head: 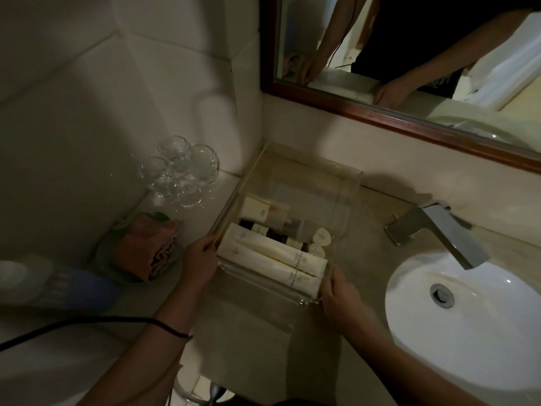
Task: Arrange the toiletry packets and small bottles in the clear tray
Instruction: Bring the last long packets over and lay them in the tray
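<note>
Clear tray (pixel 345 183) of cream packets (pixel 272 256), seemingly dark bottles (pixel 263 230) — left hand (pixel 200 262), right hand (pixel 339 294): each grip pinches it.

Two long packets (pixel 263 246), one clear tray (pixel 348 194).

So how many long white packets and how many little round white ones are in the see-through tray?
Long white packets: 2
Small round white packets: 2
Total: 4
</note>
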Demonstrator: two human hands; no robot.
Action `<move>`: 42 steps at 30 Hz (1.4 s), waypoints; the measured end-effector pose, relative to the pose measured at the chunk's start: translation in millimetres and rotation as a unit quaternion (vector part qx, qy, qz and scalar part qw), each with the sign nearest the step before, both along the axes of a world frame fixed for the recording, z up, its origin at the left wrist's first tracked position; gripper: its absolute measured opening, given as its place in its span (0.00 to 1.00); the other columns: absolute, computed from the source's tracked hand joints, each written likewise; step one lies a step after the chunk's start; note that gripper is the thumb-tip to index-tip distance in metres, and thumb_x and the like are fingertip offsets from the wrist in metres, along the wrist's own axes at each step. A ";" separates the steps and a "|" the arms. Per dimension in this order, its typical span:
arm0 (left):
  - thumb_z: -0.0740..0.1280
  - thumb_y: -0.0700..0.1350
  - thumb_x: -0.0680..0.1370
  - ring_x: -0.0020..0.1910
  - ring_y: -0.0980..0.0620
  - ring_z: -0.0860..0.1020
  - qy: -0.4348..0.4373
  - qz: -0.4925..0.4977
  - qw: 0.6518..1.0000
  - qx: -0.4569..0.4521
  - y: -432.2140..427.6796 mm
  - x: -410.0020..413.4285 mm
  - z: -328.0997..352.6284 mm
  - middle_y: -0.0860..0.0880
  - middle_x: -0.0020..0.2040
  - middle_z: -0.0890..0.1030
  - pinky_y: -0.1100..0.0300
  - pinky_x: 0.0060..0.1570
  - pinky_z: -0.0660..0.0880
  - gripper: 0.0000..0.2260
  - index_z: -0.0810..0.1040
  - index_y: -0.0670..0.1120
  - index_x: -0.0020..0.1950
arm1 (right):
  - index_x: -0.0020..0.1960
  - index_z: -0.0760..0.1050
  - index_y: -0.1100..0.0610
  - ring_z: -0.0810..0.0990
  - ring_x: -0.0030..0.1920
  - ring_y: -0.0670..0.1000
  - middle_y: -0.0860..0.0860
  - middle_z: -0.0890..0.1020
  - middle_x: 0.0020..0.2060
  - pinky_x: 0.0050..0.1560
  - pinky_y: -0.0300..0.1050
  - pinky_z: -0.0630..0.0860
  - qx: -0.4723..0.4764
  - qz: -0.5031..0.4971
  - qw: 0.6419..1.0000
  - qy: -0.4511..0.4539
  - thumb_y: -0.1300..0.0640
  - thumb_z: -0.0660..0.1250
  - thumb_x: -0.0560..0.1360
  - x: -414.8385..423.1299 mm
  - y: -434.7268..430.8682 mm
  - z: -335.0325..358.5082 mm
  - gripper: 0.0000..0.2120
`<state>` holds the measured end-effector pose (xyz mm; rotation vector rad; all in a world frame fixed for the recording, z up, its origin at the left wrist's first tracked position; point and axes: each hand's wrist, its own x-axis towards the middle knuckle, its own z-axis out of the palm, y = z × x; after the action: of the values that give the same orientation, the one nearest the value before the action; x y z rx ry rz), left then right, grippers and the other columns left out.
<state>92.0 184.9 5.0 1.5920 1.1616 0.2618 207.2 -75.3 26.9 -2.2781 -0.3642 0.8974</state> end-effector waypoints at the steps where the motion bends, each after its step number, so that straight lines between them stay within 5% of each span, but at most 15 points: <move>1: 0.56 0.33 0.78 0.53 0.46 0.80 -0.001 0.004 1.000 0.003 -0.7 1.9 0.8 0.45 0.53 0.82 0.48 0.57 0.77 0.17 0.81 0.44 0.59 | 0.66 0.69 0.53 0.76 0.52 0.47 0.53 0.79 0.60 0.54 0.43 0.72 0.002 -0.006 1.000 -0.002 0.50 0.55 0.83 2.4 1.5 0.8 0.14; 6: 0.57 0.33 0.79 0.51 0.47 0.79 -0.001 0.002 1.000 0.013 -2.8 17.2 4.2 0.43 0.54 0.81 0.53 0.54 0.76 0.16 0.80 0.41 0.60 | 0.56 0.72 0.54 0.80 0.47 0.50 0.53 0.82 0.51 0.49 0.50 0.79 -0.003 -0.023 0.999 -0.048 0.53 0.56 0.82 23.5 6.1 0.3 0.08; 10: 0.56 0.33 0.78 0.49 0.49 0.78 -0.018 -0.009 1.000 0.006 -6.3 31.6 11.9 0.47 0.51 0.80 0.60 0.48 0.72 0.16 0.80 0.42 0.59 | 0.55 0.71 0.50 0.77 0.42 0.43 0.49 0.80 0.47 0.39 0.38 0.73 0.016 -0.031 0.998 -0.060 0.52 0.54 0.83 39.7 10.4 4.4 0.08; 14: 0.58 0.38 0.78 0.49 0.48 0.81 -0.029 0.015 0.999 -0.023 1.8 44.0 10.4 0.46 0.54 0.83 0.54 0.49 0.78 0.15 0.80 0.45 0.59 | 0.59 0.72 0.52 0.80 0.48 0.50 0.52 0.81 0.51 0.46 0.45 0.78 0.025 -0.059 0.997 -0.045 0.49 0.54 0.83 48.9 14.4 4.8 0.12; 19: 0.61 0.35 0.77 0.40 0.61 0.76 -0.061 0.021 0.998 -0.029 -2.8 49.9 18.2 0.53 0.45 0.81 0.76 0.31 0.72 0.14 0.79 0.46 0.57 | 0.56 0.64 0.48 0.81 0.45 0.49 0.51 0.80 0.49 0.44 0.47 0.82 0.029 -0.076 0.996 -0.023 0.45 0.59 0.81 49.1 14.4 1.9 0.09; 22: 0.63 0.31 0.73 0.44 0.55 0.80 -0.075 -0.011 0.997 -0.022 -6.1 51.9 18.6 0.56 0.43 0.82 0.73 0.36 0.74 0.16 0.81 0.47 0.53 | 0.58 0.63 0.49 0.81 0.44 0.50 0.51 0.79 0.46 0.43 0.49 0.83 0.052 -0.092 0.994 -0.039 0.44 0.63 0.78 48.6 13.2 0.6 0.15; 24: 0.66 0.31 0.71 0.49 0.54 0.81 -0.084 -0.038 0.996 -0.020 -4.8 52.6 14.0 0.55 0.46 0.84 0.66 0.45 0.77 0.19 0.82 0.53 0.53 | 0.63 0.61 0.51 0.81 0.44 0.47 0.48 0.78 0.48 0.40 0.41 0.81 0.084 -0.099 0.991 -0.022 0.46 0.67 0.76 48.0 13.1 2.2 0.22; 28: 0.68 0.34 0.74 0.52 0.63 0.80 -0.121 -0.050 0.991 0.012 -7.6 55.5 13.5 0.64 0.49 0.83 0.69 0.49 0.76 0.23 0.76 0.64 0.53 | 0.69 0.51 0.45 0.80 0.47 0.43 0.44 0.75 0.53 0.52 0.42 0.78 0.107 -0.084 0.991 -0.001 0.51 0.75 0.71 47.9 10.6 2.9 0.38; 32: 0.67 0.32 0.75 0.50 0.69 0.78 -0.138 -0.059 0.988 0.023 -9.2 63.2 13.6 0.64 0.49 0.82 0.73 0.47 0.74 0.25 0.71 0.63 0.57 | 0.75 0.43 0.43 0.80 0.56 0.51 0.51 0.78 0.60 0.60 0.51 0.77 0.075 -0.085 0.993 -0.022 0.51 0.78 0.68 51.8 16.2 0.3 0.51; 34: 0.66 0.31 0.75 0.47 0.73 0.78 -0.145 -0.043 0.988 0.019 -7.7 67.2 9.3 0.64 0.50 0.78 0.76 0.43 0.73 0.26 0.67 0.58 0.62 | 0.77 0.41 0.46 0.80 0.54 0.48 0.48 0.79 0.57 0.58 0.48 0.77 0.071 -0.095 0.993 -0.028 0.51 0.77 0.68 56.1 21.1 0.6 0.53; 36: 0.67 0.32 0.75 0.45 0.74 0.77 -0.149 -0.039 0.988 0.021 -6.6 70.6 6.9 0.64 0.51 0.76 0.77 0.42 0.72 0.27 0.64 0.56 0.66 | 0.76 0.49 0.49 0.80 0.52 0.45 0.44 0.78 0.53 0.53 0.42 0.78 0.066 -0.093 0.993 -0.035 0.51 0.76 0.70 61.8 22.5 -2.0 0.46; 38: 0.68 0.34 0.74 0.47 0.71 0.77 -0.132 -0.033 0.990 0.018 -2.2 73.4 2.7 0.61 0.54 0.76 0.77 0.42 0.72 0.29 0.64 0.52 0.71 | 0.60 0.64 0.38 0.81 0.51 0.44 0.44 0.81 0.53 0.49 0.41 0.80 0.054 -0.069 0.994 -0.061 0.50 0.75 0.70 66.8 21.9 -4.2 0.25; 40: 0.70 0.32 0.73 0.52 0.64 0.78 -0.118 -0.022 0.993 0.012 5.1 77.5 -4.5 0.53 0.60 0.78 0.73 0.46 0.74 0.32 0.63 0.47 0.73 | 0.47 0.66 0.37 0.82 0.48 0.44 0.46 0.83 0.49 0.48 0.45 0.81 0.047 -0.053 0.994 -0.083 0.52 0.74 0.72 71.3 23.3 -4.0 0.18; 42: 0.71 0.31 0.71 0.55 0.55 0.79 -0.101 -0.016 0.994 0.025 10.1 81.7 -10.1 0.49 0.62 0.78 0.68 0.52 0.75 0.33 0.64 0.47 0.73 | 0.46 0.67 0.42 0.82 0.45 0.45 0.46 0.82 0.44 0.47 0.45 0.80 0.046 -0.053 0.995 -0.075 0.55 0.73 0.73 75.0 25.6 -1.2 0.15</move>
<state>173.7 195.0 -5.1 1.5859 0.9785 0.4233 282.2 -49.8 25.8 -2.2623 -0.3401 0.6443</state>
